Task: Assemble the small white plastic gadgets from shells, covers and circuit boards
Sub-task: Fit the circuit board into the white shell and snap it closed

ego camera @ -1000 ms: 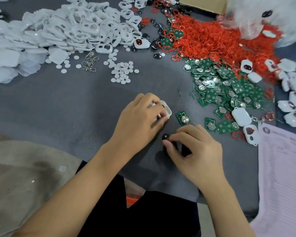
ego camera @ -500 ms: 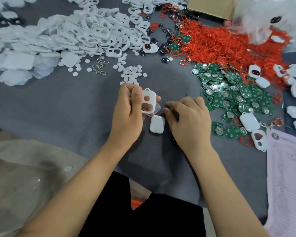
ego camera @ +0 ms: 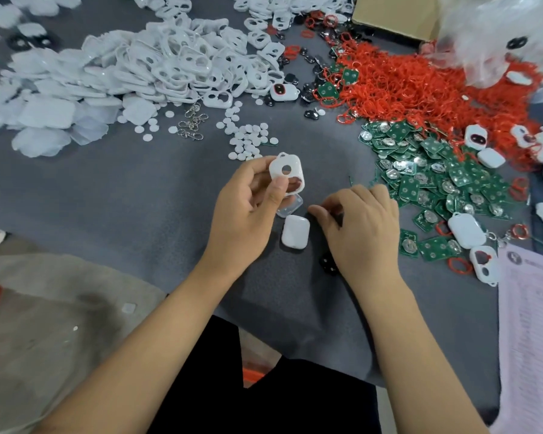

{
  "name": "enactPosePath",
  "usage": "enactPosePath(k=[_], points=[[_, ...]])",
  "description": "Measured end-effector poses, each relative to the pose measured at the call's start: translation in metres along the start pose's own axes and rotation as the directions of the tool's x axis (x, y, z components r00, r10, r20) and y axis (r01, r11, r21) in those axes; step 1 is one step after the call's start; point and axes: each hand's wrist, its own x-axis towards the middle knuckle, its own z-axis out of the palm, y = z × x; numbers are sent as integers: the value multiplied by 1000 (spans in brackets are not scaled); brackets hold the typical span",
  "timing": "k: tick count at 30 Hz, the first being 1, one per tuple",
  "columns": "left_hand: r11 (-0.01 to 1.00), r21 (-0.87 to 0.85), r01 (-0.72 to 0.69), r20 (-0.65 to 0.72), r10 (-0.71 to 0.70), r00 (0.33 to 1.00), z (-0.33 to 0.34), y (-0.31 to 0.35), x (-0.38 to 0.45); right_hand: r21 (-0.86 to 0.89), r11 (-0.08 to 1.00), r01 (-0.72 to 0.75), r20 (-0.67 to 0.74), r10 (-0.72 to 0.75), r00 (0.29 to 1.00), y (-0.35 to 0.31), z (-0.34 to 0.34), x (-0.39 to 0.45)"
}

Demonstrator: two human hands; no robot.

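We hold a white cover (ego camera: 287, 174) pinched in our left hand (ego camera: 245, 214), raised above the table (ego camera: 138, 195), long axis running away from us. A closed white shell (ego camera: 295, 235) lies on the table just below it, between both hands. Our right hand (ego camera: 358, 233) rests curled, knuckles up; we cannot tell what it holds. Green boards (ego camera: 433, 183) lie to its right, nearer that hand.

Shell pile (ego camera: 157, 67) toward my table's (ego camera: 123, 198) far-left corner; rings (ego camera: 420, 86) far right, circuit boards (ego camera: 436, 180) before them. Cover (ego camera: 287, 173) in my left hand (ego camera: 245, 214), back shell (ego camera: 295, 231) on table between hands.
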Motion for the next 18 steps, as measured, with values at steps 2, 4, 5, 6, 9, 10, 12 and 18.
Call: enactPosePath(k=[2, 4, 5, 6, 9, 10, 12, 18], points=[[1000, 26, -6, 0, 6, 1000, 0, 0, -1, 54, 998, 9, -26, -8, 1000, 1, 0, 0], [999, 33, -17, -2, 17, 1000, 0, 0, -1, 157, 987, 23, -39, -17, 999, 2, 1, 0], [999, 29, -24, 0, 24, 1000, 0, 0, -2, 252, 968, 11, -23, -5, 1000, 1, 0, -1], [999, 22, -29, 6, 29, 1000, 0, 0, -2, 363, 932, -20, 3, 20, 1000, 0, 0, -1], [999, 18, -38, 15, 38, 999, 1, 2, -3, 603, 796, -54, -6, 73, 997, -8, -4, -1], [999, 26, -36, 17, 36, 999, 1, 2, -3, 634, 773, -36, -27, 68, 997, -11, -4, -1], [996, 76, -42, 3, 42, 999, 0, 1, -3, 659, 752, -8, -47, 53, 997, -15, -4, -1], [985, 175, -9, -40, 16, 999, -2, -1, -3, 759, 650, -48, -35, 114, 993, -17, -7, -3]])
